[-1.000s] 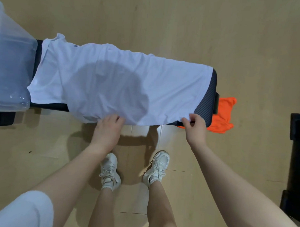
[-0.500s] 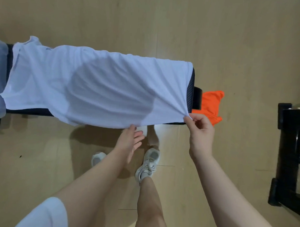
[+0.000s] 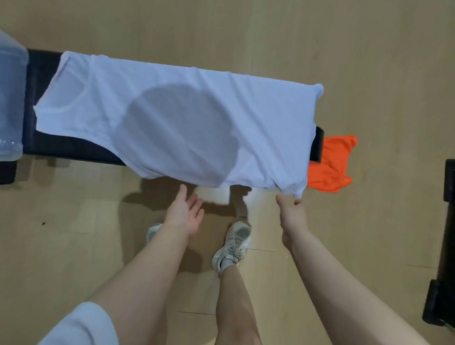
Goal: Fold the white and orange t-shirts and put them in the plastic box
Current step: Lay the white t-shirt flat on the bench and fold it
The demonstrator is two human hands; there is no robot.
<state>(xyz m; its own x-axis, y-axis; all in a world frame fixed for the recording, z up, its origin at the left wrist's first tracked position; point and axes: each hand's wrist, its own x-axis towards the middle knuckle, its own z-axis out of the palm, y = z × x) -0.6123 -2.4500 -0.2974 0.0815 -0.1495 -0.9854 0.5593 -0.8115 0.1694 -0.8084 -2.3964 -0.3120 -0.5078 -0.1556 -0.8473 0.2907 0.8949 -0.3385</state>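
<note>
White t-shirt (image 3: 187, 119): thin, soft knit, slightly see-through, spread lengthwise over a dark padded bench (image 3: 43, 93). Neck and sleeve end toward the left, hem toward the right. Long shallow creases run across the fabric toward its near right corner; a round grey shadow sits on its middle. The near edge hangs off the bench in a loose curve.

Orange t-shirt (image 3: 332, 163): bright, crumpled in a heap on the pale wooden floor (image 3: 226, 30), just beside the bench's right end, partly behind the white one.

Plastic box (image 3: 5, 107): clear, bluish, with rounded corners, at the bench's left end (only part shows at the frame edge).

Right hand (image 3: 292, 213): raised from a stretched forearm, thumb and fingers pinching the white shirt's near right hem corner.

Left hand (image 3: 183, 212): palm turned up, fingers straight and slightly spread, just under the hanging near edge; holds nothing, and whether a fingertip touches the cloth I cannot tell.

Below: two pale laced sneakers (image 3: 233, 244) on the floor. Black furniture (image 3: 451, 231) at the right edge.
</note>
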